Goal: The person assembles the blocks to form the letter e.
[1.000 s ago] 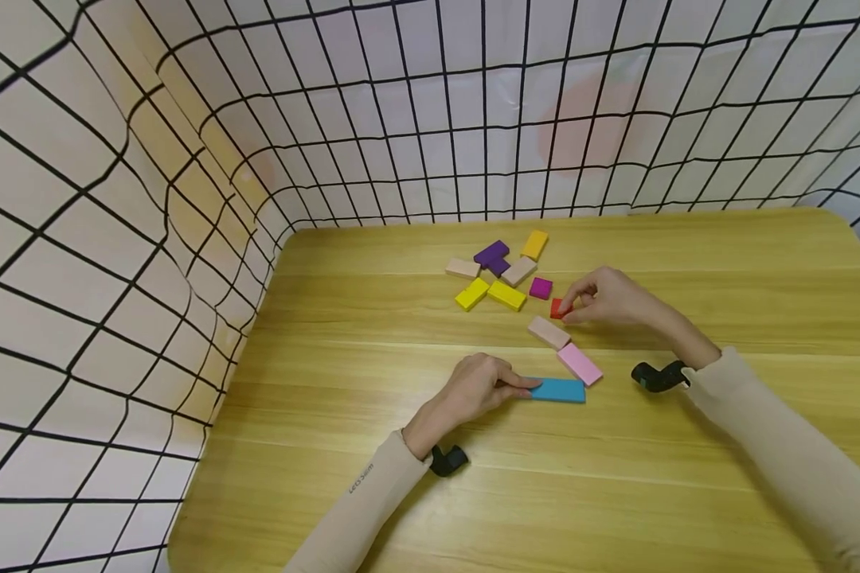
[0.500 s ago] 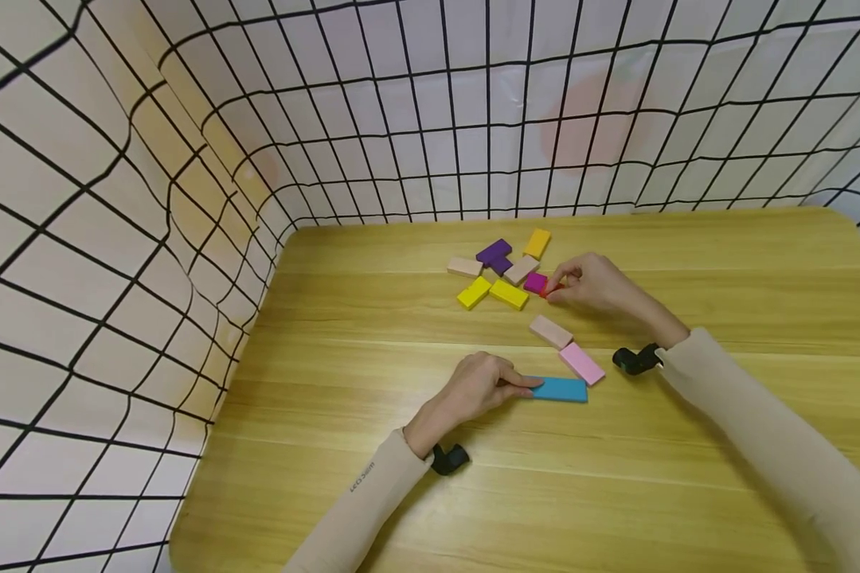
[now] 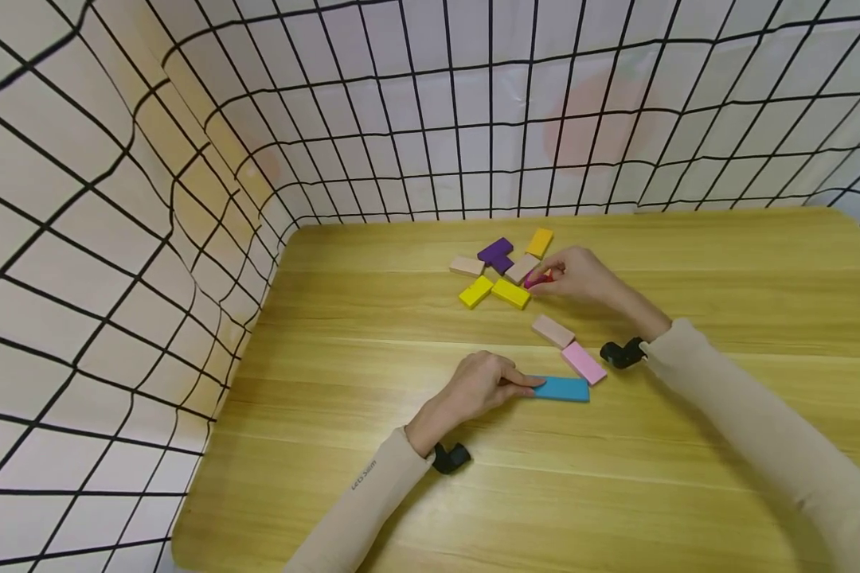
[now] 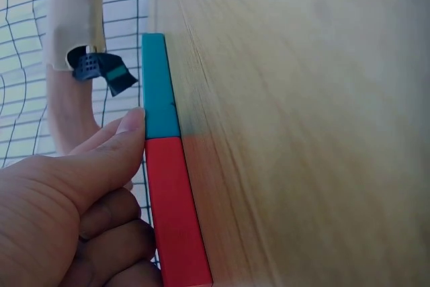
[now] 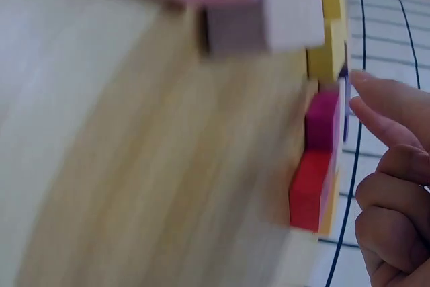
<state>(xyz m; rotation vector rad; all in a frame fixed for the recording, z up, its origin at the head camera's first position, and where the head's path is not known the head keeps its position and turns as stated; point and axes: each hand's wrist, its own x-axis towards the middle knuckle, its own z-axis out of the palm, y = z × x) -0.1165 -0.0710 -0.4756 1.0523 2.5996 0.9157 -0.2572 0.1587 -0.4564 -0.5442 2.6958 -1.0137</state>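
Note:
In the head view my left hand [image 3: 478, 383] holds the left end of a blue block [image 3: 562, 389] with thumb and index finger. The left wrist view shows this blue block [image 4: 157, 85] end to end with a red block [image 4: 176, 210], my thumb beside their joint; that red block is hidden under my hand from above. My right hand [image 3: 580, 274] is over a magenta block [image 5: 322, 119] and another red block [image 5: 308, 196], lying end to end. Its thumb and index fingertips look slightly apart from both blocks in the right wrist view. Its other fingers are curled.
A beige block [image 3: 553, 331] and a pink block [image 3: 584, 363] lie between my hands. Yellow blocks [image 3: 476, 292], purple blocks [image 3: 495, 250], more beige blocks [image 3: 467, 266] and an orange block [image 3: 540, 242] cluster beyond. Black wire mesh [image 3: 416, 127] stands along the wooden table's [image 3: 344, 318] back and left.
My right hand has moved left and away from me, bringing the red block against the magenta one, and its fingers are now over the magenta block. My left hand has stayed in place.

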